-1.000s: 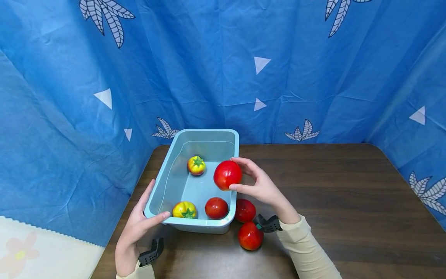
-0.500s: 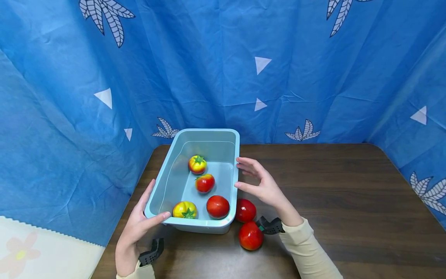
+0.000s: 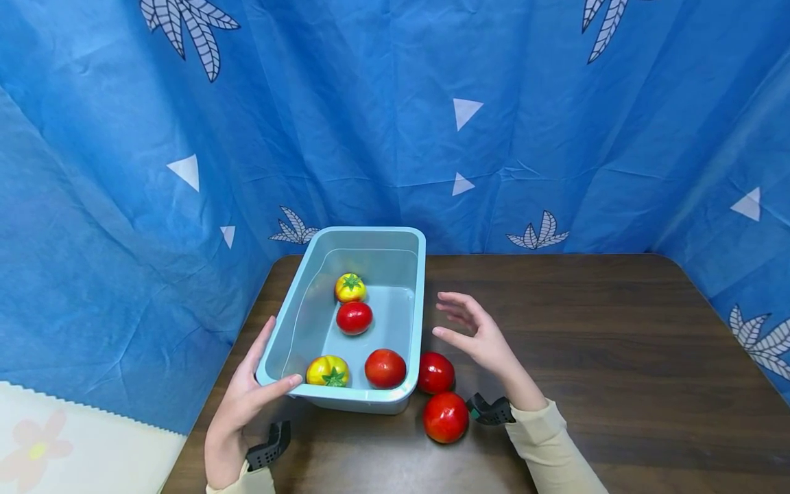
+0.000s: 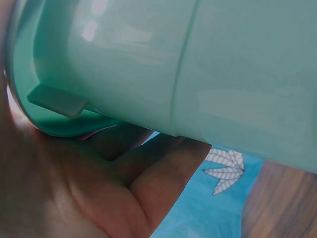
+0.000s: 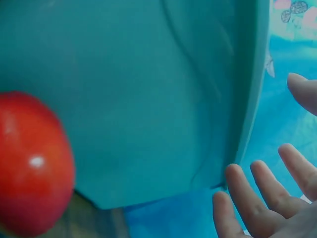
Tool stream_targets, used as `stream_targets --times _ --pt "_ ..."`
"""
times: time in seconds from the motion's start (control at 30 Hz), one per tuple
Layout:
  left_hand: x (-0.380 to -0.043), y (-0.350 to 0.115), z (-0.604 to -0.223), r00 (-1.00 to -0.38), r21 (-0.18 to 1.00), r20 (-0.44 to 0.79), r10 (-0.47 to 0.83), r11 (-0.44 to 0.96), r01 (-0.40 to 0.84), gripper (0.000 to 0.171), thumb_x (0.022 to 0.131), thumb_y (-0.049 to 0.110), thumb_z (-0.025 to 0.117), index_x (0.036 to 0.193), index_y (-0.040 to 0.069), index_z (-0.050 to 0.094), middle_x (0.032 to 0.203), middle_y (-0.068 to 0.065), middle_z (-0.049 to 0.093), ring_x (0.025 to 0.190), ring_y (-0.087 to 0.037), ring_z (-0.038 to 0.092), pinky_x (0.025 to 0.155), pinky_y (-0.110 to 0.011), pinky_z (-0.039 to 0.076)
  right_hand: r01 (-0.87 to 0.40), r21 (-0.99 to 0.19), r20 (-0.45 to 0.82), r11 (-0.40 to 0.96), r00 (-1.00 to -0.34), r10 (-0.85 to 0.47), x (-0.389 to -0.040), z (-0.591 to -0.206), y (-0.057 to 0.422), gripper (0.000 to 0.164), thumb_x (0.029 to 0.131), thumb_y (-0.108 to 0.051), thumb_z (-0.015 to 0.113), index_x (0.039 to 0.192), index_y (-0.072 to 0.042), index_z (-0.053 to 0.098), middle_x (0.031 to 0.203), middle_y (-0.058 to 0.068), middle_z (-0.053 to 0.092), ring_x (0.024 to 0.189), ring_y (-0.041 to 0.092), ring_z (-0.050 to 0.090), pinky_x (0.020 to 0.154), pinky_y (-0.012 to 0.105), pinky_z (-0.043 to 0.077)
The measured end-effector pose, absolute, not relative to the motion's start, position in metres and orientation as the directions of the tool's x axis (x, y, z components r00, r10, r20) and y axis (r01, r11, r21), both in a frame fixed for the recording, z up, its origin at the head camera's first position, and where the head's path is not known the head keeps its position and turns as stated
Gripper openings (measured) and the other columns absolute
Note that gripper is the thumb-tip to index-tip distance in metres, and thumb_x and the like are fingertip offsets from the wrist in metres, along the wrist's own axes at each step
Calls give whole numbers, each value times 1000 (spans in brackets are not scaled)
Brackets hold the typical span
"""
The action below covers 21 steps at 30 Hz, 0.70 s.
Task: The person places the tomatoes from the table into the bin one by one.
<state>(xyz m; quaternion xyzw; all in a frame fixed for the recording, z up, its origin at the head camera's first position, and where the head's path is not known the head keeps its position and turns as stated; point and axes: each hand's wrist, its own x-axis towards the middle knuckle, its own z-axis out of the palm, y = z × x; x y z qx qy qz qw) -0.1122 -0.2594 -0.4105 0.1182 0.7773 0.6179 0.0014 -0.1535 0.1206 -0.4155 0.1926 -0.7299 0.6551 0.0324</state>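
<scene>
My left hand grips the near left corner of a light blue plastic bin, thumb over the rim. In the left wrist view, its fingers lie along the bin's outer wall. Inside the bin are a yellow-red tomato with a green calyx, a red tomato beside it, a yellow tomato and another red tomato at the near end. Right of the bin, my right hand hovers with relaxed, parted fingers and holds nothing.
Two more red tomatoes, one against the bin's side and one nearer, rest on the dark wooden table. A blue patterned curtain hangs behind and at both sides. White cloth lies at the lower left.
My right hand has let a red tomato go into the bin and drawn back to the right. The tomato has rolled up to the yellow-red one. The left hand stays put.
</scene>
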Motion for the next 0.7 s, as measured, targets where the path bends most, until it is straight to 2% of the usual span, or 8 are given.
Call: stream_targets --times 0.17,0.4,0.6,0.7 --pt "-112 -259 -410 -973 958 144 181 221 183 95 78 -3 69 151 22 16 150 -13 22 118 -30 36 85 -29 49 -308 -945 269 113 -924 -271 -154 -437 127 56 82 -8 70 133 -9 47 135 7 48 121 30 48 98 57 35" --pt "-112 -259 -411 -973 957 145 182 222 185 94 78 -3 69 151 22 16 150 -13 22 118 -30 36 85 -30 49 -279 -943 216 180 -928 -304 -153 -463 132 58 81 -15 73 133 -12 48 134 10 48 121 34 46 98 59 34" --pt "-112 -259 -411 -972 957 150 183 220 189 94 78 -4 69 151 22 16 149 -14 22 117 -30 36 85 -29 49 -204 -948 112 245 -933 -343 -141 -447 127 62 79 -10 71 134 -1 44 136 21 45 122 41 42 97 61 33" --pt "-112 -259 -411 -971 957 150 184 218 189 94 78 -4 68 151 22 16 149 -13 22 117 -30 36 85 -30 49 -182 -954 83 240 -925 -371 -140 -448 127 62 79 -10 71 135 1 44 136 21 44 122 44 40 97 62 33"
